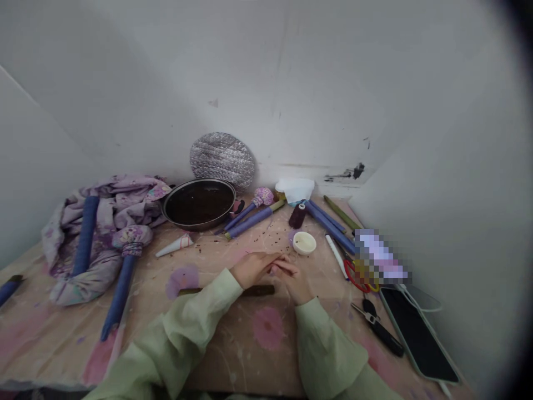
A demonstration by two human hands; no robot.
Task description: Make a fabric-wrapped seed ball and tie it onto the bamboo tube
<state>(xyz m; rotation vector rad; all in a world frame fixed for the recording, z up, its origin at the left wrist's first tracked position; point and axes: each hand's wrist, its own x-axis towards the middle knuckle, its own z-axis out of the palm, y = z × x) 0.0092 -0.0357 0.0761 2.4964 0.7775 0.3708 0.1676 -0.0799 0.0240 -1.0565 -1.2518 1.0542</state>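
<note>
My left hand [252,269] and my right hand [293,282] meet at their fingertips above the patterned table cover [233,355]. A thin thread [260,255] runs between the fingers, and both hands seem to pinch it. Below the hands lies a dark green rod [258,290], apart from my palms. Beyond the fingertips stand a dark maroon thread spool [297,216] and a small white dish [303,243]. Several blue wrapped rods [328,228] lie to the right of the spool.
A black pan [200,204] and a quilted silver round mat [222,160] stand at the back. Purple floral cloth [104,239] lies bunched at the left. On the right are red-handled scissors [358,279], black-handled pliers [377,328] and a phone [417,334]. White walls close the back and right.
</note>
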